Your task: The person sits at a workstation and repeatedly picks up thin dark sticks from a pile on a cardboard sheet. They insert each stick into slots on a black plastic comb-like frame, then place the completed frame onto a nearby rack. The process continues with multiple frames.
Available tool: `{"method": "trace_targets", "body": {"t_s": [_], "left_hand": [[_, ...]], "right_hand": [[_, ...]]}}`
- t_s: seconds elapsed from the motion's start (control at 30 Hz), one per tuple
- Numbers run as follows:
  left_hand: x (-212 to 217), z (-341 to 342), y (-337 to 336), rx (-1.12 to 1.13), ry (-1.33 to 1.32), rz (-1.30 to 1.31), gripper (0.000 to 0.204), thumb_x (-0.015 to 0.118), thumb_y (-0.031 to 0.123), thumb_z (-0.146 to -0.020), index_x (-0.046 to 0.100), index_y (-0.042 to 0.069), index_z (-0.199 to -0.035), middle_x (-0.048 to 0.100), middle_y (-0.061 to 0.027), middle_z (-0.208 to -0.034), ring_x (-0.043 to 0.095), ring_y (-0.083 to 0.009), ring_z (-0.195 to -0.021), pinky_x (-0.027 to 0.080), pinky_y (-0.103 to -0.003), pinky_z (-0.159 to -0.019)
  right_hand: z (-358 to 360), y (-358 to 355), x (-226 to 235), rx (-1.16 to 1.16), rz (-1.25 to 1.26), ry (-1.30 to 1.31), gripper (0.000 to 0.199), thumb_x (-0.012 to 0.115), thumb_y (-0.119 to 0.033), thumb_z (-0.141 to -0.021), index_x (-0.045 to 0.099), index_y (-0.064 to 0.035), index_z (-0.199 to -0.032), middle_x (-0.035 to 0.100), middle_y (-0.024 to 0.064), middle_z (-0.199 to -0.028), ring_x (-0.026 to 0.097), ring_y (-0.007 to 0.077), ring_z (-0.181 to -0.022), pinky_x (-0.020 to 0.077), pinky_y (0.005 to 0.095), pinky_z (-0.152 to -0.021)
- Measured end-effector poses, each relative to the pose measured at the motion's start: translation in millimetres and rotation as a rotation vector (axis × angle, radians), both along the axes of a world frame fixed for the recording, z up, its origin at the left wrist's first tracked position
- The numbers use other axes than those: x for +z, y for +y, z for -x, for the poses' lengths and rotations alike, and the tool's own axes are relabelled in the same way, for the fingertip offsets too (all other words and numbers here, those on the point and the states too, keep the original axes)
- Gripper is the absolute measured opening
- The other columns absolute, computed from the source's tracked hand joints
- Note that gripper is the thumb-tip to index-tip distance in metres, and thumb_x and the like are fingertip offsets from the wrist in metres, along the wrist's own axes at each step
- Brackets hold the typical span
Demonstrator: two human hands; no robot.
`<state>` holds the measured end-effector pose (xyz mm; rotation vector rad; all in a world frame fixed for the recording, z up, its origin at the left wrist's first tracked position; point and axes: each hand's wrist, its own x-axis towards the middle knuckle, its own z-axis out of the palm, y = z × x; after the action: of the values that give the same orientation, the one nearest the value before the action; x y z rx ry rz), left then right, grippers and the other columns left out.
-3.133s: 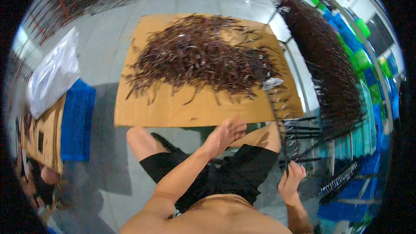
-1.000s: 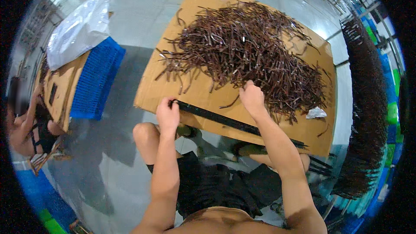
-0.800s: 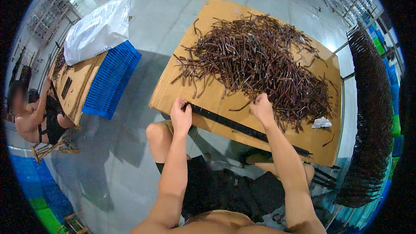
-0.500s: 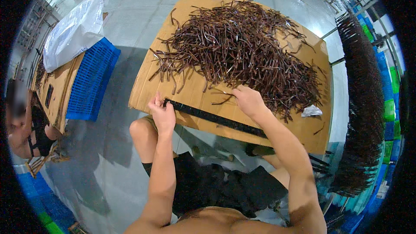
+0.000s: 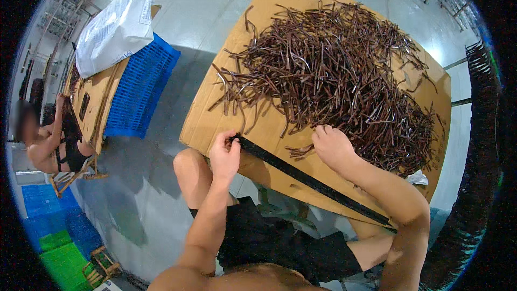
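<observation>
Black bar [image 5: 301, 175] and a big heap of brown strips [image 5: 334, 78]
Left hand [image 5: 224, 156] pinches the bar's end between its fingers, rest running to 4 o'clock along the bench [image 5: 207, 124]. Right hand [image 5: 333, 145] is at the heap's 6 o'clock, fingers curled, can't tell if gripping. I'd steady that end, tease strips loose.

1 long, narrow black strip [image 5: 312, 181] lies slantwise along the near edge of the cardboard [image 5: 215, 121], its upper-left end pinched in the left hand [image 5: 225, 156]. Beyond it, short, glossy dark brown strips [image 5: 334, 70], many slightly bent, lie heaped in a loose tangle. A few brown pieces [image 5: 299, 152] show just beside the right hand [image 5: 334, 146]; whether it grips them is unclear.
</observation>
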<state>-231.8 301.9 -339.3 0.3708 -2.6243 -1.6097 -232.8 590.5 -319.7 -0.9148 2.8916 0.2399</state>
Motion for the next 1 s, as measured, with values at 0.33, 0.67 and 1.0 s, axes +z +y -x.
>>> {"method": "trace_targets", "body": {"t_s": [0.33,0.67,1.0], "left_hand": [[-8,8,3,-0.044,0.064,0.059,0.02,0.069,0.015,-0.084,0.065,0.001,-0.097,0.068,-0.0105,-0.08,0.062,-0.0175,-0.07,0.049,-0.031,-0.068],[-3,3,-6,0.063,0.057,0.032,0.021,0.071,0.018,-0.083,0.068,0.0,-0.093,0.07,-0.015,-0.084,0.069,-0.0222,-0.077,0.052,-0.031,-0.071],[-10,4,-7,0.066,0.101,0.129,0.021,0.07,0.019,-0.084,0.068,0.0,-0.093,0.07,-0.0167,-0.086,0.069,-0.0251,-0.076,0.053,-0.033,-0.069]], "right_hand": [[15,-4,-2,-0.022,-0.096,-0.045,0.012,0.057,-0.014,-0.079,0.058,-0.0044,-0.087,0.059,0.0098,-0.089,0.061,0.0251,-0.084,0.0532,0.0353,-0.066],[15,-34,-6,-0.228,-0.003,-0.065,0.016,0.061,-0.012,-0.078,0.056,-0.0018,-0.089,0.06,0.0122,-0.086,0.064,0.0284,-0.084,0.0546,0.0382,-0.066],[47,-79,34,-0.408,0.329,-0.234,0.019,0.063,-0.015,-0.076,0.06,0.0032,-0.082,0.068,0.0201,-0.084,0.067,0.0349,-0.076,0.0543,0.0406,-0.065]]}}
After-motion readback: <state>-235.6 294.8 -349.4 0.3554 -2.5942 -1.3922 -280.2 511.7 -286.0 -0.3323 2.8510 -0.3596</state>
